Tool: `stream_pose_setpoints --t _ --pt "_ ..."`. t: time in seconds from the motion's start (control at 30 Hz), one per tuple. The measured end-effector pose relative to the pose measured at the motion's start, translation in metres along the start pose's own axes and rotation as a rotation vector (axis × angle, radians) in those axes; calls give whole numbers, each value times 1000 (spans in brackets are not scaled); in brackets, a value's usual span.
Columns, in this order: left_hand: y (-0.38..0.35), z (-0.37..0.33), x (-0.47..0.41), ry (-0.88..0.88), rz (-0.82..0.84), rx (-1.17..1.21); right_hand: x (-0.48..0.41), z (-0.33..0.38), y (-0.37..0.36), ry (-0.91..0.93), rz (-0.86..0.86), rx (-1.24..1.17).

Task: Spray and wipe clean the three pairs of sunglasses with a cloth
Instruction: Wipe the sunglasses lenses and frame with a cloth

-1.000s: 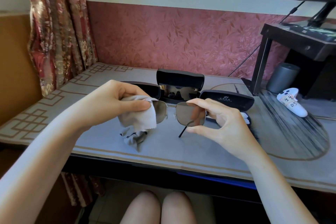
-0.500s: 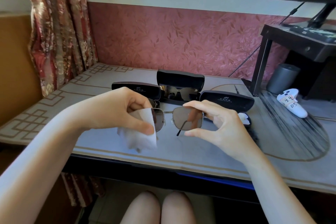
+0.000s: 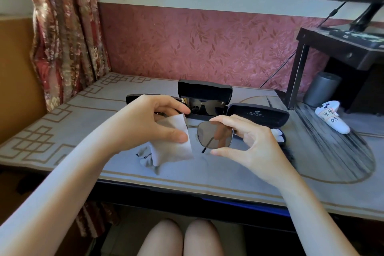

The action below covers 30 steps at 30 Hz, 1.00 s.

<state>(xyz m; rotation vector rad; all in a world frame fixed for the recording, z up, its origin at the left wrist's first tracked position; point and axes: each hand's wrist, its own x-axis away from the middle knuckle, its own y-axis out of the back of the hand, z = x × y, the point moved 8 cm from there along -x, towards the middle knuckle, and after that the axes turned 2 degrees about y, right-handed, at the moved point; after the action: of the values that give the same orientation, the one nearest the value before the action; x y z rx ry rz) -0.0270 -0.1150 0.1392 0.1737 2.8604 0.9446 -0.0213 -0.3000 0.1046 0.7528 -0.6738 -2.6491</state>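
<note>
Head view, left hand: left hand (image 3: 153, 122) held above the front part of the worktop (image 3: 228, 174), fingers (image 3: 178, 137) pinched closed on a pale grey cloth (image 3: 176, 141)
Cloth: folded over the left lens of the sunglasses, which it hides; a loose tail hangs down below the hand towards the worktop
Right hand: right hand (image 3: 249, 141) beside the left, thumb below and forefinger above, closed on the outer edge of the right lens
Sunglasses in hand: metal-framed sunglasses (image 3: 215, 136) held up off the worktop between both hands, right lens facing the camera, fingertips showing through the tinted glass, one temple arm hanging behind the lens
Middle case: black case (image 3: 204, 91) with lid raised, towards the back edge of the worktop, a dark pair of sunglasses (image 3: 202, 105) lying inside
Right case: black case (image 3: 257, 115) with pale lettering, just right of the middle one, partly behind the right hand
Left case: black case (image 3: 135, 97) mostly hidden behind the left hand
Small white object: something white (image 3: 277, 134) peeks out past the right hand; cannot tell what it is
Right end of worktop: white game controller (image 3: 332, 116) with handwritten labels, a grey cylinder (image 3: 320, 89) behind it, near a dark monitor stand (image 3: 340, 48)
Left of worktop: patterned red curtain (image 3: 66, 33)
</note>
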Motion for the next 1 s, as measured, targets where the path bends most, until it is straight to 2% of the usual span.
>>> stream_pose_setpoints --t 0.07,0.2,0.4,0.5,0.63,0.83,1.0 --pt "-1 1 -1 6 -4 -19 1 5 3 28 -17 -75" --pt "-2 11 -2 78 29 -85 3 9 7 51 -18 -77" --pt "-12 12 -3 40 156 -157 2 0 -1 -26 -4 52" --pt "-17 13 -2 74 241 -173 2 -1 -5 -38 22 102" --pt "-22 11 0 110 341 -127 2 2 -7 -2 35 38" --pt "-13 8 -2 61 200 -111 1 -3 -5 -60 15 71" --pt "-7 7 -2 41 135 -118 1 1 -4 -34 19 74"
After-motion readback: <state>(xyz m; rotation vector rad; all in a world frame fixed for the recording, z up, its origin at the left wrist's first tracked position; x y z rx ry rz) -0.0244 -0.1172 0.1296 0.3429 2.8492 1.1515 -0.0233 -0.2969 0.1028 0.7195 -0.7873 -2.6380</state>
